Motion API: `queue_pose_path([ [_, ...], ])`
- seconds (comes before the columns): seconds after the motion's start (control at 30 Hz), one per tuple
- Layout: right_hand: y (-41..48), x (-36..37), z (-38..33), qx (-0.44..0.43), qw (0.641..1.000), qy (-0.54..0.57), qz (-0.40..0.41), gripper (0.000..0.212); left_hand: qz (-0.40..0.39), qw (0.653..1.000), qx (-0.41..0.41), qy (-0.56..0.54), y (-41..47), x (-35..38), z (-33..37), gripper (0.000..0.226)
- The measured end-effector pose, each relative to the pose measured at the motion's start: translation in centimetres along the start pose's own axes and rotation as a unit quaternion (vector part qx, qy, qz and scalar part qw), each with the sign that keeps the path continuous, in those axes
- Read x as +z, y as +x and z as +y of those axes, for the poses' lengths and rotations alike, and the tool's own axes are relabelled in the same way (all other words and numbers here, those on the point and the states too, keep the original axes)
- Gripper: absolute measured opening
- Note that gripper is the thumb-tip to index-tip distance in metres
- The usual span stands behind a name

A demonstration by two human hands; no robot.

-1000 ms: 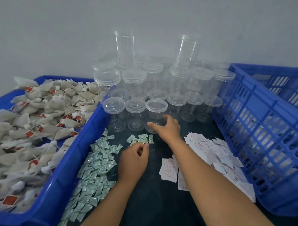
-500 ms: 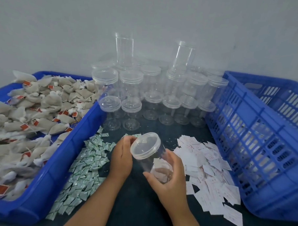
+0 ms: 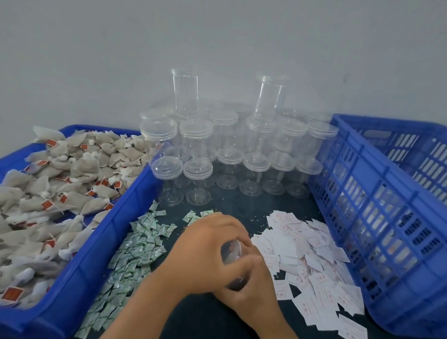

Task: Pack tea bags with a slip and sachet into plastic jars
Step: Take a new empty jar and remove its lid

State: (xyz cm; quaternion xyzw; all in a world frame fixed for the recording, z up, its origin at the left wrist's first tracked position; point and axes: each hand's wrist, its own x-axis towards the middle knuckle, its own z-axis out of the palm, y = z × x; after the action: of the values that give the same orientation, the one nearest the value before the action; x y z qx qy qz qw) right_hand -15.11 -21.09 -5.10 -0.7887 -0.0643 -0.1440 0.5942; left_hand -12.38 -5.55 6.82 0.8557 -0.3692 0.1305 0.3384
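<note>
Fingers (image 3: 230,230) round a jar (image 3: 231,249), sachets (image 3: 140,242) left, slips (image 3: 306,247) right, stacked jars (image 3: 222,133) behind

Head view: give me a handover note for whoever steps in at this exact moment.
Hands: left hand and right hand both grip one clear jar above the table.
Things: tea bags in the left tray; sachets and slips on the table; empty jars stacked behind.
Done: one jar picked; its contents are hidden.
Left: fill it with tea bags, slip and sachet, close, repeat.
</note>
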Motion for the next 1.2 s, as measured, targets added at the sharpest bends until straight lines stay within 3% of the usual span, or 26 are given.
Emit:
queue_pose_path([
  [0.13, -0.1, -0.3, -0.5, -0.007, 0.999, 0.025, -0.024, 0.068, -0.027, 0.999, -0.014, 0.012, -0.5, -0.4, -1.0, 0.032],
  [0.2, -0.2, -0.3, -0.6, -0.015, 1.000, 0.011, -0.012, 0.066, -0.012, 0.999, -0.046, 0.010, -0.4, 0.0, -0.9, 0.021],
  [0.33, -0.5, 0.0, -0.4, -0.018, 0.999, -0.025, -0.010, 0.077, 0.037, 0.993, -0.104, 0.045, -0.3, 1.2, -0.5, 0.030],
  [0.47, -0.7, 0.7, -0.2, -0.076, 0.982, -0.152, 0.083, 0.082, 0.061, 0.957, -0.283, 0.029, -0.1, 2.0, -0.9, 0.040],
  [0.57, -0.7, 0.9, 0.3, -0.088, 0.978, -0.176, 0.070, 0.082, -0.012, 0.934, -0.357, 0.025, -0.4, 2.0, -1.2, 0.050],
  [0.7, -0.8, 0.9, 0.6, -0.096, 0.980, -0.158, 0.070, 0.081, -0.134, 0.926, -0.311, 0.168, -1.6, 0.2, -0.9, 0.090],
  [0.77, -0.9, 0.9, 0.8, -0.127, 0.974, -0.171, 0.076, 0.083, -0.178, 0.908, -0.331, 0.182, -1.6, -1.0, -0.7, 0.101],
  [0.83, -0.7, 1.0, 0.9, -0.163, 0.964, -0.187, 0.096, 0.084, -0.220, 0.891, -0.373, 0.135, -1.1, -2.4, -0.6, 0.105],
  [0.93, -0.4, 1.2, 1.0, -0.197, 0.947, -0.212, 0.142, 0.081, -0.228, 0.878, -0.416, -0.070, -1.0, -3.7, -1.3, 0.083],
  [0.97, -0.4, 1.0, 0.8, -0.175, 0.950, -0.201, 0.163, 0.083, -0.221, 0.858, -0.431, -0.170, -1.2, -3.7, -1.8, 0.075],
  [1.03, -0.5, 0.4, -0.1, -0.052, 0.971, -0.107, 0.207, 0.089, -0.198, 0.808, -0.432, -0.347, -1.9, -2.9, -2.7, 0.063],
  [1.07, -0.5, 0.0, -0.4, 0.010, 0.975, -0.042, 0.217, 0.092, -0.173, 0.803, -0.426, -0.379, -2.4, -1.8, -3.2, 0.057],
  [1.13, -0.2, -0.8, -0.4, 0.063, 0.973, 0.034, 0.221, 0.095, -0.097, 0.854, -0.432, -0.273, -3.4, 1.1, -4.8, 0.051],
  [1.2, 0.0, -1.2, -0.3, 0.067, 0.974, 0.046, 0.213, 0.091, -0.053, 0.906, -0.420, -0.021, -4.1, 3.7, -6.7, 0.049],
])
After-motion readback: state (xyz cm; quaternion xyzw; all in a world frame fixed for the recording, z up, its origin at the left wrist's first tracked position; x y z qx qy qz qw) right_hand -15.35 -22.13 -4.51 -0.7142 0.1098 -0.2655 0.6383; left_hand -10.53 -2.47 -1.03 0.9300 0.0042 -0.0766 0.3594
